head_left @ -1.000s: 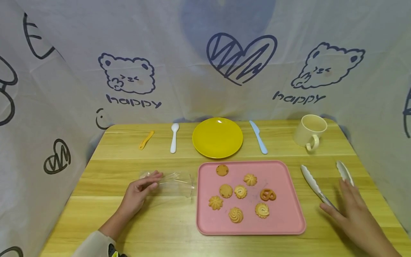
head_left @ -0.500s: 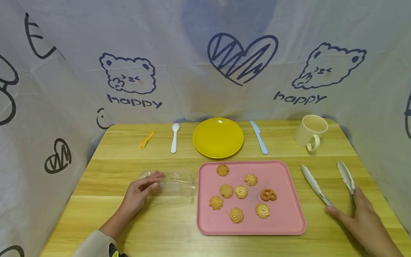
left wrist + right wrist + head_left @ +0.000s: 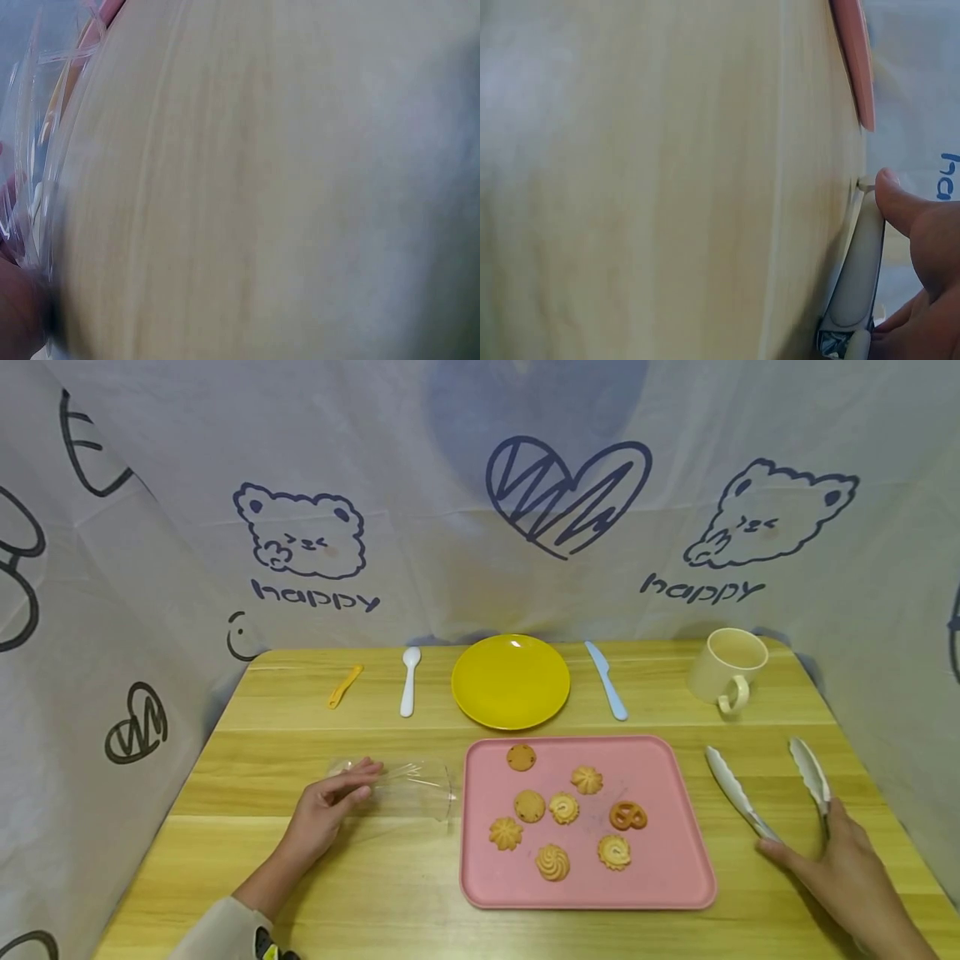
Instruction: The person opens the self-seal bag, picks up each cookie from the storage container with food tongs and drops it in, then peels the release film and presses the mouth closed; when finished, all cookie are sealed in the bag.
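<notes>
A clear plastic cup lies on its side left of the pink tray, its rim end toward the tray. My left hand holds its other end, fingers over the top and thumb on the near side; the left wrist view shows the clear plastic beside my thumb. At the right, my right hand grips a pair of metal tongs, thumb on one arm and fingers on the other. The tongs' arms are spread wide, tips pointing away from me, with nothing between them. My palm hides part of their handle.
The pink tray bears several cookies and a pretzel. Behind it stand a yellow plate, white spoon, light blue knife, small orange utensil and cream mug. A printed cloth hangs behind the table.
My right hand has drawn back toward me along the tongs and now holds their arms lower down. My left hand and the cup have stayed in place.
</notes>
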`<state>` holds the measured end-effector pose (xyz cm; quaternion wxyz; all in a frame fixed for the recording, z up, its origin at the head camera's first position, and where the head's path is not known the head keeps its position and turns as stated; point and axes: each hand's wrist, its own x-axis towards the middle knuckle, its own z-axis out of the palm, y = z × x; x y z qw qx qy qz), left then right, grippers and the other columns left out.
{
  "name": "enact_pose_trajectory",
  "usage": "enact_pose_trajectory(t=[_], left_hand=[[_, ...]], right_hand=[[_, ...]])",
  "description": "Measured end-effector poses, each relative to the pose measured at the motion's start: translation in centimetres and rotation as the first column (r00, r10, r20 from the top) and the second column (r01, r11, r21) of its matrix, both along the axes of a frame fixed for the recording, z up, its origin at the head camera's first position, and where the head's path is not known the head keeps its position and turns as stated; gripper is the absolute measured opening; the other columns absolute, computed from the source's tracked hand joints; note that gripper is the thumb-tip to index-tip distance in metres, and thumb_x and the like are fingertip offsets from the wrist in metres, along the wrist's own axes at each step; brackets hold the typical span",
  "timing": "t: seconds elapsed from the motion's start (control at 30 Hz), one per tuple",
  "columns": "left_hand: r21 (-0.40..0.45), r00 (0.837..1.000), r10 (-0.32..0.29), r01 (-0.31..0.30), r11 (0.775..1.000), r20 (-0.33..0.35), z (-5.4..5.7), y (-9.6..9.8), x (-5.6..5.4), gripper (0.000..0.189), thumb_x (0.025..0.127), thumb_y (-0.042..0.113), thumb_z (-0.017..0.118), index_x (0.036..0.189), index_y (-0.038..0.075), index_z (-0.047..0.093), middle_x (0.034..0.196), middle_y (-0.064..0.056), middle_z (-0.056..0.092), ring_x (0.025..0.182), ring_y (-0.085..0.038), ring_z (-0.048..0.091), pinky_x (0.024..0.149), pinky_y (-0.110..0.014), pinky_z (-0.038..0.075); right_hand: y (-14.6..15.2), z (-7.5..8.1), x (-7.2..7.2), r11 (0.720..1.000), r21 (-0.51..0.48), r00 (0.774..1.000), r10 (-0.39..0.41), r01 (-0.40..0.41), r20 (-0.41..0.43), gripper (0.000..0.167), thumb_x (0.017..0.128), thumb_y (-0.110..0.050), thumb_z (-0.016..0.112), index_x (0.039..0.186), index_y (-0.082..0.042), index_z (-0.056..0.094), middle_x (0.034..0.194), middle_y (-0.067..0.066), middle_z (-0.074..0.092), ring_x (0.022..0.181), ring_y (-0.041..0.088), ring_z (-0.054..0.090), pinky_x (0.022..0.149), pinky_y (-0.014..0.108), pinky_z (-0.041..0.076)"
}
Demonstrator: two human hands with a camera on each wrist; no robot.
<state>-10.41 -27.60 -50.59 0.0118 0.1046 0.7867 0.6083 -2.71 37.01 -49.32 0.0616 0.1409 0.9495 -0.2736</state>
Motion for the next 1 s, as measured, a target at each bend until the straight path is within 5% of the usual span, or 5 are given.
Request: enact_pose_trajectory(t=[0.23,0.63,1.0], left_hand=[[0.000,1.000,-0.001,0.001,1.000,0.004,0.0,0.0,0.0,0.027,0.101,0.007,0.065,0.122,-0.011,0.070,0.138,-0.021,0.064,0.139,0.001,0.048,0.111,-0.008,0.035],[0.003,1.000,-0.003,0.003,1.000,0.001,-0.2,0.0,0.0,0.027,0.101,0.007,0.065,0.121,-0.011,0.070,0.138,-0.022,0.063,0.140,0.000,0.048,0.111,-0.009,0.036],[-0.010,1.000,-0.002,0.002,1.000,0.001,0.0,0.0,0.0,0.027,0.101,0.008,0.065,0.121,-0.009,0.071,0.138,-0.021,0.064,0.141,-0.002,0.048,0.111,-0.009,0.036]], right_hand=[[-0.5,-0.2,-0.3,0.999,-0.033,0.998,-0.020,0.018,-0.054,0.129,0.091,-0.053,0.076,0.156,0.014,-0.013,0.143,0.060,0.012,0.127,0.076,0.025,0.098,0.085,0.029],[-1.0,0.1,-0.5,0.999,-0.013,0.999,-0.043,0.043,0.014,0.126,0.096,-0.059,0.066,0.154,0.013,-0.020,0.145,0.060,0.004,0.125,0.078,0.024,0.096,0.086,0.029],[-0.5,0.5,-0.3,1.000,-0.008,0.999,-0.030,0.029,-0.020,0.124,0.095,-0.057,0.067,0.154,0.014,-0.016,0.147,0.057,0.005,0.131,0.075,0.020,0.102,0.084,0.026]])
